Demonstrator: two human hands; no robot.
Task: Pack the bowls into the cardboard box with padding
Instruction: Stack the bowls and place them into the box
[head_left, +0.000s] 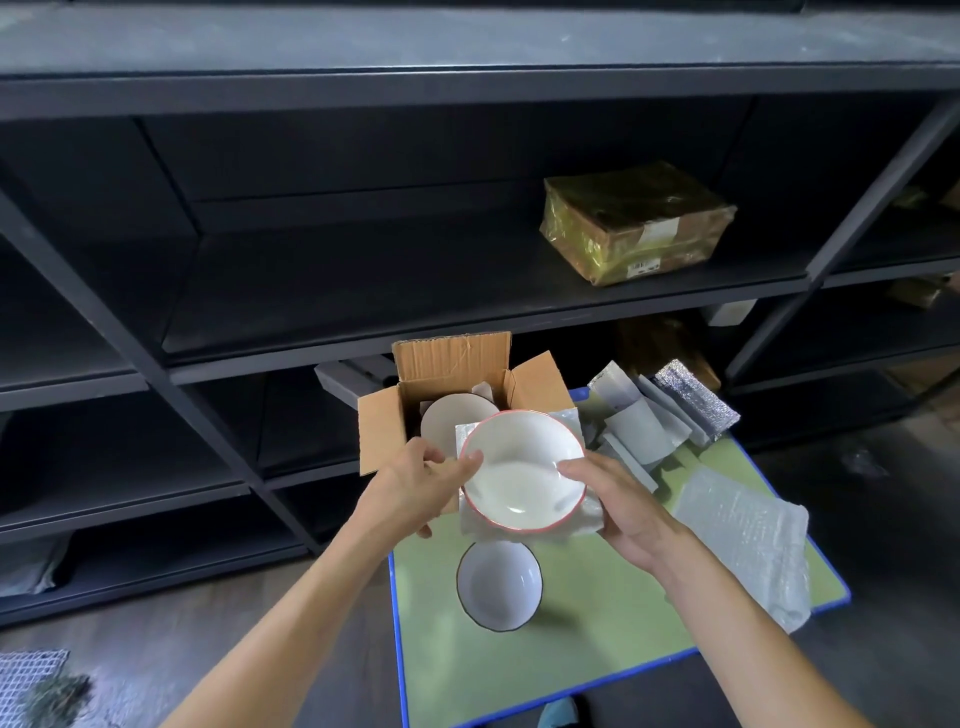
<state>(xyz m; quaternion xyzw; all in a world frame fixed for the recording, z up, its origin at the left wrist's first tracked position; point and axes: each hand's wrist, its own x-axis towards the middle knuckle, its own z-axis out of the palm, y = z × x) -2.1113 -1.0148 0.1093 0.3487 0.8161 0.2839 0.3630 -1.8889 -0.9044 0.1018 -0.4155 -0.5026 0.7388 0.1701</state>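
A white bowl with a red rim (519, 473) sits on a grey padding sheet (587, 514), held up in the air just in front of the open cardboard box (384, 431). My left hand (415, 483) grips the bowl's left rim, thumb inside. My right hand (618, 504) holds the right side, thumb on the rim and fingers under the sheet. Inside the box stands another white bowl (447, 421) beside padding. A third white bowl with a dark rim (498, 584) rests on the green mat below my hands.
The green mat with blue edging (597, 639) covers a small table. Several foam and foil padding pieces (670, 410) lie at its far right; a bubble-wrap sheet (748, 540) lies on the right. Dark shelving (467, 291) stands behind, with a wrapped parcel (634, 221) on it.
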